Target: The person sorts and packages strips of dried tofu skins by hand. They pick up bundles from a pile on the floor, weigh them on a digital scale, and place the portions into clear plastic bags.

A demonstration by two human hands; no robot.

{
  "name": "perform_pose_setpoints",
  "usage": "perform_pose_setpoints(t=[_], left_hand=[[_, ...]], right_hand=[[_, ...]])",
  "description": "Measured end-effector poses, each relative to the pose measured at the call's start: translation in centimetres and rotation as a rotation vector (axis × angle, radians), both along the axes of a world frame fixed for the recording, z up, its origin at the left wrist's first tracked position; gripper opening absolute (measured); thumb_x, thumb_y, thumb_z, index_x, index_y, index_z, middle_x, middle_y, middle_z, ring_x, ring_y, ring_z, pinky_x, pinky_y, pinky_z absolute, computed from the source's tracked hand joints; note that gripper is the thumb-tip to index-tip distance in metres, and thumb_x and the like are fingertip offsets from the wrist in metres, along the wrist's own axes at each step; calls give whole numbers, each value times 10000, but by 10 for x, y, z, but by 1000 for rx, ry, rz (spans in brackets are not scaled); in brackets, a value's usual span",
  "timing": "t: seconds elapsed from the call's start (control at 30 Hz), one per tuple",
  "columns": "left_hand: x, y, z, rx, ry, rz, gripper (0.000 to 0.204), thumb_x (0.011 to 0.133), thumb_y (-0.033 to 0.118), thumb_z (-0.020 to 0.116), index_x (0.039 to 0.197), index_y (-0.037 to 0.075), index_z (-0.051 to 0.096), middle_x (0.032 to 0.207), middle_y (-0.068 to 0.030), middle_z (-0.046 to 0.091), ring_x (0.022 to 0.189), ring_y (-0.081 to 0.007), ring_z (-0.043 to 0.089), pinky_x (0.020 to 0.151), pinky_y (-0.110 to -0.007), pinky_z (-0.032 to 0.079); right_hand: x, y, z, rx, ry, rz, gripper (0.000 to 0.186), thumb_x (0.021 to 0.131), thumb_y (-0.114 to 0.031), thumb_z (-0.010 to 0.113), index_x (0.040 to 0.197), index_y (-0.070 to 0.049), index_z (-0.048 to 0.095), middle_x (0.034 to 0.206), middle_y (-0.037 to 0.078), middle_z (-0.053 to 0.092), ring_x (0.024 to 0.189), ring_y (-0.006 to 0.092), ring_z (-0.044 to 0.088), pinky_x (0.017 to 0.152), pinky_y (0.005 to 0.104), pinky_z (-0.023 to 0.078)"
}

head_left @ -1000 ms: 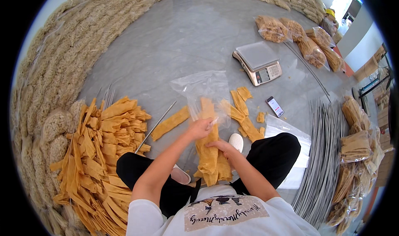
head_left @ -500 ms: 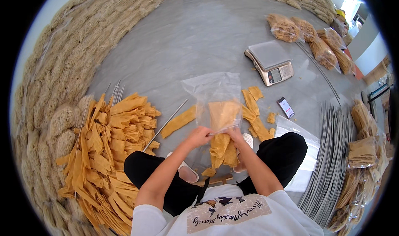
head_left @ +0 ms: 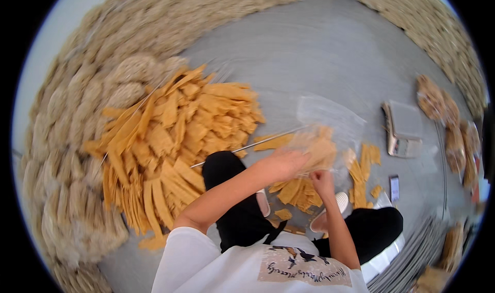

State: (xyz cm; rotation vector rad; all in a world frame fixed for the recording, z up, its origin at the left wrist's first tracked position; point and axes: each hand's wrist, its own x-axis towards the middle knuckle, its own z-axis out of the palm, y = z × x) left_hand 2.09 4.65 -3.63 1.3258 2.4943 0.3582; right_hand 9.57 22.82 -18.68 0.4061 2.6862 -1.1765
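Note:
A clear plastic bag (head_left: 336, 112) lies in front of me with flat yellow-brown dried sheets (head_left: 320, 154) inside it. Loose ends of such sheets (head_left: 299, 192) spread out below the bag's near end. My right hand (head_left: 322, 182) is closed in a fist at that near end, pinching the bag's edge. Against the bag's left side is my left hand (head_left: 290, 162); motion smears its fingers, so their grip is unclear. A large heap of yellow dried strips (head_left: 175, 138) lies to the left, with a thin metal rod (head_left: 252, 145) between it and the bag.
Right of the bag lie loose strips (head_left: 365, 164), a phone (head_left: 394, 188) and a scale (head_left: 403, 130). Filled bags (head_left: 455, 146) sit farther right. Grey rods (head_left: 417, 257) lie at the lower right. Pale coiled bundles (head_left: 129, 76) are stacked along the left and far sides.
The view has swung left, bringing more of the heap into sight. My left hand has moved from the bag's mouth up along its left side; the right hand stays at the near end.

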Motion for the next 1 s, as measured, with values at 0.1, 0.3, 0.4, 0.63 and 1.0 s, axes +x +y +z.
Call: perform_pose_setpoints(t=[0.1, 0.3, 0.4, 0.63, 1.0], left_hand=[[3, -50, 44, 274, 114, 232, 289, 829, 82, 559, 1115, 40, 571, 906, -189, 616, 924, -362, 588, 743, -450, 466], [21, -217, -33, 244, 328, 1026, 415, 786, 25, 554, 1195, -19, 508, 945, -234, 619, 926, -399, 564, 842, -452, 448], [68, -278, -107, 7, 172, 1146, 678, 738, 111, 663, 1338, 5, 363, 1107, -233, 559, 1036, -402, 519, 908, -481, 410], [128, -281, -174, 43, 91, 1438, 1120, 659, 311, 799, 1464, 33, 71, 1467, -288, 147, 1358, -441, 170, 1078, -541, 201], [85, -279, -179, 462, 367, 1908, 1237, 620, 449, 808, 1477, 52, 9, 1501, -294, -47, 1397, -445, -21, 1106, -557, 60]], right_hand=[[-17, -22, 48, -64, 500, 74, 350, 794, -53, 583, 1142, -20, 589, 1118, 215, 595, 1062, 381, 555, 904, 390, 446], [-88, -51, 48, 525, 468, 520, 662, 779, -25, 593, 1393, -81, 351, 1426, 173, 351, 1359, 375, 250, 1109, 517, 198], [-108, -57, 14, 644, 477, 652, 683, 753, -59, 627, 1387, -130, 382, 1422, 165, 338, 1347, 368, 247, 1084, 604, 150], [-120, -66, 14, 361, 212, 778, 320, 721, -242, 741, 967, -57, 653, 835, 155, 641, 790, 318, 610, 735, 416, 479], [-103, -86, 165, 493, 537, 619, 346, 671, -397, 758, 640, -74, 640, 572, 106, 588, 578, 311, 592, 513, 398, 424]])
